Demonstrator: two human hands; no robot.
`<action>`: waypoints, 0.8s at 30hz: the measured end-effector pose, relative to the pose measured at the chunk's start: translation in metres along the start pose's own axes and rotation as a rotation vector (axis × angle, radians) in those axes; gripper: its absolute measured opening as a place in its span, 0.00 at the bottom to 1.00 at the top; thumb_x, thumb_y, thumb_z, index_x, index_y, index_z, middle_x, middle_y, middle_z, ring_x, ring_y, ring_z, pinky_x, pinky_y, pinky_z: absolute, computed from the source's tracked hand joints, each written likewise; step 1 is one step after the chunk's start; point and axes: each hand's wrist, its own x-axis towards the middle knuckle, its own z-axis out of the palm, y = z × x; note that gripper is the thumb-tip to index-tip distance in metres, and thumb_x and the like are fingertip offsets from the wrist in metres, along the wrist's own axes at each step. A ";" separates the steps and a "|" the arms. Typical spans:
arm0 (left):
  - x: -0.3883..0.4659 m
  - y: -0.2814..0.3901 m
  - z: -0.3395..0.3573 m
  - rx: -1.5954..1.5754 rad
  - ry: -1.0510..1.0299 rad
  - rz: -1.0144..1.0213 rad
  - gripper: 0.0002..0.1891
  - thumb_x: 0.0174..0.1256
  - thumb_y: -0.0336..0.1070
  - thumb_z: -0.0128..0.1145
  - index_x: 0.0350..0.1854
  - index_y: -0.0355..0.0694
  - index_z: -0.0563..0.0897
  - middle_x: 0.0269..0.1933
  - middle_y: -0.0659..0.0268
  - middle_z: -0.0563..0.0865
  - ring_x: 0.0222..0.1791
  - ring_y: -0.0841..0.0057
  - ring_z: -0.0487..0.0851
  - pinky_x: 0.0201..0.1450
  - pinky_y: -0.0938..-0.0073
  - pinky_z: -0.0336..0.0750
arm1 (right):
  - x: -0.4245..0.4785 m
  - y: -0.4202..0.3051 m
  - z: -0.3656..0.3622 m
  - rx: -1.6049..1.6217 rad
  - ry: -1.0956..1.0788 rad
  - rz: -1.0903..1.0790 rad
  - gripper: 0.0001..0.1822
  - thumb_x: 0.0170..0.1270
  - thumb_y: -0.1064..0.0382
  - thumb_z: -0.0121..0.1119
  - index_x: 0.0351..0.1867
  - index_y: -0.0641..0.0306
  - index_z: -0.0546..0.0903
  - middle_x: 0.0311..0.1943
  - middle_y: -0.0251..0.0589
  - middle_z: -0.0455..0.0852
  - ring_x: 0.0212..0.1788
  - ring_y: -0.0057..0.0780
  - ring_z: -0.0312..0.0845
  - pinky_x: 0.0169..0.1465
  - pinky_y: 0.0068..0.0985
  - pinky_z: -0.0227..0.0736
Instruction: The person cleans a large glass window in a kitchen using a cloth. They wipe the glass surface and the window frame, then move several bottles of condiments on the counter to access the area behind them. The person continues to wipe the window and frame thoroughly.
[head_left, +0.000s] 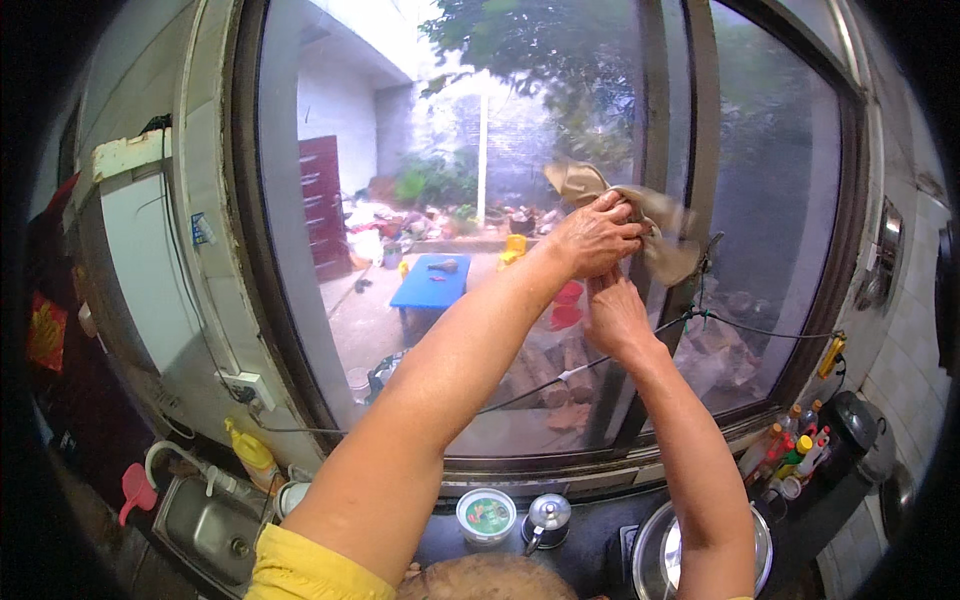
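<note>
My left hand (598, 234) grips a tan cloth (581, 184) in front of the large window pane (457, 150), near the vertical window frame (664, 112). Loose folds of the cloth spread out on both sides of the fingers, and the right part is blurred. Just below, my right hand (619, 311) reaches up against the left hand. Its fingertips are hidden there, so whether they grip the cloth I cannot tell.
A black cable (517, 397) crosses before the glass. Below lie a steel sink (206, 525), yellow pump bottle (253, 454), green-lidded tub (486, 516), metal pot (550, 514), round wooden board (487, 581) and large steel basin (761, 540). Several bottles (799, 450) stand right.
</note>
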 end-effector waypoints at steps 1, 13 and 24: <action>-0.005 -0.001 -0.002 -0.011 -0.010 0.011 0.16 0.58 0.38 0.56 0.50 0.50 0.84 0.56 0.74 0.79 0.65 0.67 0.70 0.74 0.57 0.58 | -0.003 0.002 0.005 -0.051 0.074 -0.035 0.43 0.50 0.72 0.58 0.72 0.70 0.59 0.73 0.57 0.56 0.76 0.50 0.51 0.70 0.40 0.60; -0.180 -0.166 -0.109 0.315 0.148 -0.868 0.14 0.67 0.38 0.51 0.50 0.40 0.81 0.45 0.57 0.84 0.49 0.59 0.80 0.52 0.57 0.77 | 0.004 -0.061 0.022 -0.167 0.297 -0.274 0.42 0.52 0.73 0.58 0.72 0.51 0.62 0.75 0.45 0.57 0.76 0.52 0.50 0.71 0.49 0.53; -0.354 -0.152 -0.118 0.262 0.192 -1.204 0.28 0.69 0.37 0.46 0.71 0.34 0.63 0.62 0.43 0.74 0.56 0.47 0.77 0.59 0.54 0.74 | 0.004 -0.099 0.028 -0.155 0.203 -0.255 0.49 0.45 0.67 0.65 0.75 0.49 0.60 0.78 0.48 0.47 0.79 0.54 0.39 0.72 0.49 0.55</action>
